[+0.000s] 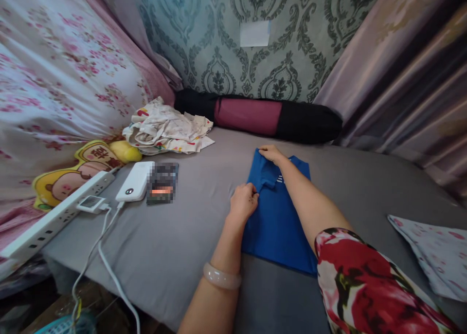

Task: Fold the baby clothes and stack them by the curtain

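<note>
A blue T-shirt (275, 227) lies partly folded on the grey sheet, its left side turned inward with the sleeve on top. My left hand (243, 200) has its fingers closed on the shirt's left edge, about halfway up. Farther away, my right hand (270, 154) pinches the upper left corner of the shirt near the shoulder. White stripes of a print show beside my right forearm, which covers part of the shirt's right side. A pale bracelet circles my left wrist.
Left of the shirt lie a white power bank (136, 180), a dark pixelated item (162, 184) and a white power strip (60, 222) with cables. Crumpled patterned cloth (168, 127) and a black-and-maroon bolster-shaped bag (248, 116) lie at the back. A folded floral cloth (434, 253) is at right.
</note>
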Demonstrator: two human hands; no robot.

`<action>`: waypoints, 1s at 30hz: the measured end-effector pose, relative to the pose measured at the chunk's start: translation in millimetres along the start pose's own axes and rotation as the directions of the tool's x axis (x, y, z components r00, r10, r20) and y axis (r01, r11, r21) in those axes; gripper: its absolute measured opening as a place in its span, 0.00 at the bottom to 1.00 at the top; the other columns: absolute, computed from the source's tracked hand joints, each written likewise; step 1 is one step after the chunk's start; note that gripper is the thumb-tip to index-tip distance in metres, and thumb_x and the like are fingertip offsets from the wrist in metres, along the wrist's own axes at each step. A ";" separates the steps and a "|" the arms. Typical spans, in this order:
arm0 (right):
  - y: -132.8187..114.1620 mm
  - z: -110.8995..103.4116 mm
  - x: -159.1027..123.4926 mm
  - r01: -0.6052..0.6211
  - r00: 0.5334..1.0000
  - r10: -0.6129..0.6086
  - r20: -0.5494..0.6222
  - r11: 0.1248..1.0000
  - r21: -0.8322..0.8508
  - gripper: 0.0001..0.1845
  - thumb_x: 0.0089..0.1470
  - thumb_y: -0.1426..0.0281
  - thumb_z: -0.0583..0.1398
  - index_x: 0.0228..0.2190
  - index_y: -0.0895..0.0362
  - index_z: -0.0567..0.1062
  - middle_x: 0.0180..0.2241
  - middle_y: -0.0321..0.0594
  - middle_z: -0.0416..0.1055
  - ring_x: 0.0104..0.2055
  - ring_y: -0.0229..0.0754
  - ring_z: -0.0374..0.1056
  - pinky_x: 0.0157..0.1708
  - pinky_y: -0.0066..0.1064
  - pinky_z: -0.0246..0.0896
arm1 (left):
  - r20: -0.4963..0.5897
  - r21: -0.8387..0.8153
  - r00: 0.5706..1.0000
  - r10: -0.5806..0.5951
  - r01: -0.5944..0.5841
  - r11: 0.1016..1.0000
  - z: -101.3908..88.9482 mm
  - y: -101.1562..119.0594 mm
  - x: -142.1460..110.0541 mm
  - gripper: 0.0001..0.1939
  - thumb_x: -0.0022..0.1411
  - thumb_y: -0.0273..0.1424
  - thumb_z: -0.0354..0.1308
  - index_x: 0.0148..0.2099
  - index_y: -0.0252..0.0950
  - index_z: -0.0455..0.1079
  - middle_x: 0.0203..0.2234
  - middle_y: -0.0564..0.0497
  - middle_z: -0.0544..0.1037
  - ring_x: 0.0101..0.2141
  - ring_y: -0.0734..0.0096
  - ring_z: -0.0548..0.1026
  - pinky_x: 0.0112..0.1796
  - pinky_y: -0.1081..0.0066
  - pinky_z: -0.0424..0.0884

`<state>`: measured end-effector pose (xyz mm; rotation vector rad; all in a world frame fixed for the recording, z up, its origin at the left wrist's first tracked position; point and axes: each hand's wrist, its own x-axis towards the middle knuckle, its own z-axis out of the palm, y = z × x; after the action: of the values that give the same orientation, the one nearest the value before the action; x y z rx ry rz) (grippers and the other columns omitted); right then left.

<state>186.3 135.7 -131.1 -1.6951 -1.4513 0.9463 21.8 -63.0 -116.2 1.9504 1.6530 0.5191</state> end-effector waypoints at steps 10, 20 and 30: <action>4.0 21.5 -21.4 0.154 0.961 -0.267 -0.074 0.736 -0.659 0.19 0.64 0.69 0.48 0.47 0.59 0.75 0.51 0.50 0.69 0.54 0.47 0.62 0.52 0.34 0.55 | 0.009 0.062 0.999 0.035 -0.036 0.997 2.3 -4.2 3.1 0.10 0.63 0.29 0.51 0.44 0.38 0.72 0.41 0.45 0.77 0.45 0.64 0.73 0.45 0.68 0.67; 10.4 -54.5 -41.4 0.069 0.997 -0.064 0.033 0.701 -0.710 0.14 0.59 0.67 0.55 0.38 0.59 0.79 0.39 0.46 0.77 0.41 0.43 0.72 0.39 0.26 0.60 | 0.048 -0.012 0.998 0.052 -0.051 0.999 -0.9 -7.9 5.9 0.13 0.63 0.29 0.51 0.46 0.37 0.74 0.41 0.44 0.79 0.43 0.63 0.75 0.42 0.69 0.68; 8.6 -50.7 -70.0 -0.141 0.987 0.043 -0.153 0.679 -0.721 0.13 0.46 0.72 0.62 0.36 0.54 0.80 0.43 0.46 0.76 0.49 0.51 0.69 0.45 0.35 0.62 | 0.028 -0.022 0.998 0.062 -0.061 0.998 0.1 -9.5 5.0 0.13 0.63 0.29 0.52 0.46 0.36 0.75 0.40 0.44 0.79 0.41 0.64 0.75 0.40 0.70 0.68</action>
<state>227.4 62.8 -108.1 -2.3644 -1.8070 0.2658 15.3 -57.1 -122.3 1.9896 1.5682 0.5266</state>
